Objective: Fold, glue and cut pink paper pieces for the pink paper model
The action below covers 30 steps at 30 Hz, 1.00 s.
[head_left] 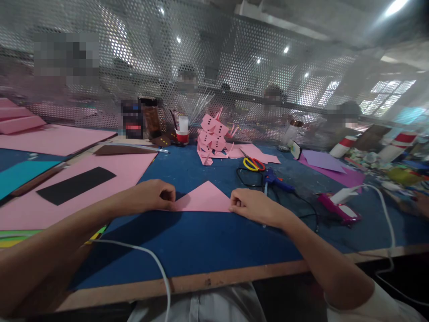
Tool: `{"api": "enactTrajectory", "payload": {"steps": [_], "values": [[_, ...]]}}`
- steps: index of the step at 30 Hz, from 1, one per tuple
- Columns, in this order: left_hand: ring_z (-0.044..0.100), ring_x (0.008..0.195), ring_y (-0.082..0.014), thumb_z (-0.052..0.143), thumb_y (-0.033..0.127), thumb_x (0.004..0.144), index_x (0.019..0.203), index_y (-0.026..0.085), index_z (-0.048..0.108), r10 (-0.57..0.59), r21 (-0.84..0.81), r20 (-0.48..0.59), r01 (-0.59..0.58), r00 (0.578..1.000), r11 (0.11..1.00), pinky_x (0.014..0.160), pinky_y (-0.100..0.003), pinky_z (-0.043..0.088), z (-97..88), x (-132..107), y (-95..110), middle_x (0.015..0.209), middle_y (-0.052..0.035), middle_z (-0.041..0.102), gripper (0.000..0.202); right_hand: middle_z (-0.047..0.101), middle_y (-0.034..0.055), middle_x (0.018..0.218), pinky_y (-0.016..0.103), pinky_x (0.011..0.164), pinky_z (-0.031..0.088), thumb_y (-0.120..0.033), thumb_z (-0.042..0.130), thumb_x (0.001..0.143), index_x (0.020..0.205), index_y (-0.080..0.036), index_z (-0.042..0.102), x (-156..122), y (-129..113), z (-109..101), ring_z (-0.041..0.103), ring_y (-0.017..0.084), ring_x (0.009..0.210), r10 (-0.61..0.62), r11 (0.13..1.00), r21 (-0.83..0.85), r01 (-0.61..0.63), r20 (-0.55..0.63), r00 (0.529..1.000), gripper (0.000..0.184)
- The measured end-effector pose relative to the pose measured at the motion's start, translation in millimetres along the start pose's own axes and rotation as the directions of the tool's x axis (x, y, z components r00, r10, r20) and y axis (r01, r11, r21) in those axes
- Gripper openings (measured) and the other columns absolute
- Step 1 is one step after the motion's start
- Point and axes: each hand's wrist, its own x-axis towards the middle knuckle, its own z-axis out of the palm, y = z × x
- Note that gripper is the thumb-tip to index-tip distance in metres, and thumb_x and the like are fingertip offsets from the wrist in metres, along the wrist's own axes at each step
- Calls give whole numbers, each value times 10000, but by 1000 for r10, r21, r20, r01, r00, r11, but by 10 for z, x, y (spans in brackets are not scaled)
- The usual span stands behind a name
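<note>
1. paper triangle [207, 199], pink, lies on the blue table [214, 246].
2. left hand [157, 195] and right hand [253, 206] pinch its opposite corners, fingers narrow.
3. red-and-white cup [182, 137] holds dark sticks [174, 120] and something white [183, 123].

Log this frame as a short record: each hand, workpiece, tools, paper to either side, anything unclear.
Left hand: curled at the left corner of the pink paper triangle
Right hand: curled at its right corner
Workpiece: triangle on the blue tabletop, long edge toward the person
Tools: scissors, blue glue gun
Left side: black strip on a pink sheet
Right side: purple sheets
Unclear: whether the fingers pinch or press
</note>
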Motion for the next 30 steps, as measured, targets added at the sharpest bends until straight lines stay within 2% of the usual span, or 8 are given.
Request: {"api": "enactTrajectory", "payload": {"steps": [7,15,22,30], "values": [[560,635,-165,644,487,740,732,197,663,-13,-7,15,13,1000,1000,548,-241,340,-52,-29,-6,662,12,636,290,671,3,891,240,645,366,-296,578,908,878,-210,609,-11,7,-9,600,142,774,-5,1000,14,5,14,1000,96],[569,626,-163,647,428,740,722,210,663,24,2,7,-24,1000,1000,539,-235,341,-63,-45,-27,657,13,642,220,672,9,898,243,651,372,-282,587,904,879,-204,614,7,24,8,601,144,780,0,1000,8,0,18,1000,86],[605,752,-151,632,321,764,820,220,690,172,-21,7,-172,985,985,640,-215,405,-17,-24,-50,827,19,681,129,666,3,886,235,638,368,-305,584,909,880,-206,617,0,10,-6,594,141,770,-4,1000,18,4,19,1000,108],[611,786,-164,587,218,786,812,206,705,214,64,-30,-212,976,975,679,-234,414,22,-59,13,869,-12,692,122,672,12,894,235,652,374,-284,595,903,881,-202,623,14,6,-12,598,145,781,8,1000,2,-8,25,1000,89]]}}
